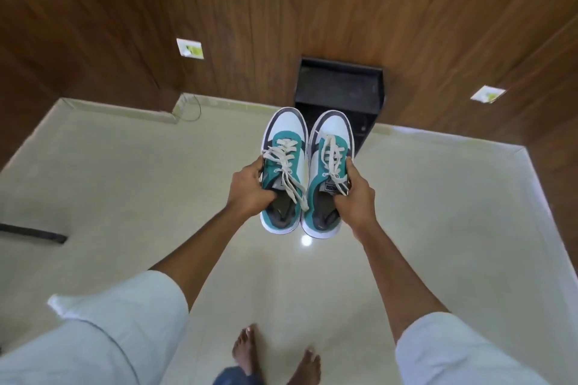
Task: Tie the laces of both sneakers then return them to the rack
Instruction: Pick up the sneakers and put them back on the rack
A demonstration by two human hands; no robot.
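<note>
Two sneakers, held side by side in the air above the pale tiled floor (pixel 125 184), toes pointing away toward the far wall. Both are teal with white toe panels, dark grey toe caps and white soles. Inner edges run just beside each other; whether they touch cannot be told.

Left sneaker (pixel 283 166): cream laces (pixel 286 166) threaded across the front, loose ends trailing toward the heel opening. No finished bow can be made out. Right sneaker (pixel 328 166): cream laces (pixel 333 159) likewise, ends hanging near the tongue, which carries a small label.

Left hand (pixel 248 187): closed on the outer collar of the left sneaker, thumb tucked inside the opening, remaining fingers hidden under the side. Right hand (pixel 355 197): closed on the outer collar of the right sneaker, thumb inside the opening, fingers wrapped out of sight.

Containers: one dark rack (pixel 339 87) stands against the wood-panelled wall (pixel 281 9), just beyond the toes. Its visible shelf surfaces appear dark; contents cannot be made out.

Counts: sneakers 2, hands 2, rack 1. Two bare feet (pixel 247 350) stand on the floor at the near edge. Two small white plates (pixel 190 48) are on the wall panels, one left, one right.
</note>
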